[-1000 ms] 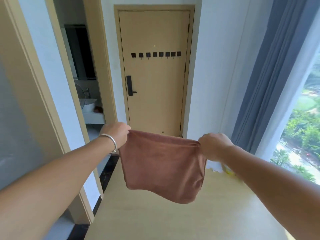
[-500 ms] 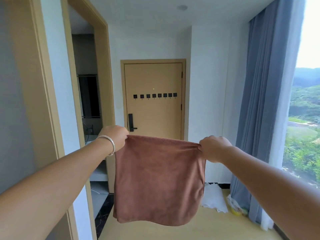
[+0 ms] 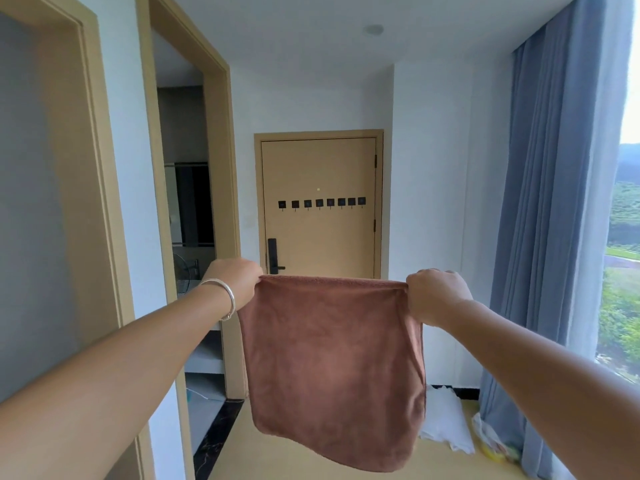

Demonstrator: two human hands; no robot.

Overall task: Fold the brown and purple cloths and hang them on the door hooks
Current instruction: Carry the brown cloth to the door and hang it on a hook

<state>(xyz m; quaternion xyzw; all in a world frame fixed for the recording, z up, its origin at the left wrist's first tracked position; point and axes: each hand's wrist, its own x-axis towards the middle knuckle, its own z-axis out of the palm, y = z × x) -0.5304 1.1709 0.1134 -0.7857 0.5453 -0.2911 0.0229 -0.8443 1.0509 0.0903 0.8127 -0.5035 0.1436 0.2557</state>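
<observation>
Brown cloth [image 3: 332, 368] held up, facing the door hooks [image 3: 321, 203].
Left hand [image 3: 235, 284] and right hand [image 3: 434, 296] pinch top corners; soft, light, probably folded double.

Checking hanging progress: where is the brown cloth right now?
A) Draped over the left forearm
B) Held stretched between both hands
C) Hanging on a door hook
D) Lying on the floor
B: the left hand and right hand each grip a top corner of the brown cloth, while the door hooks beyond carry nothing.
</observation>
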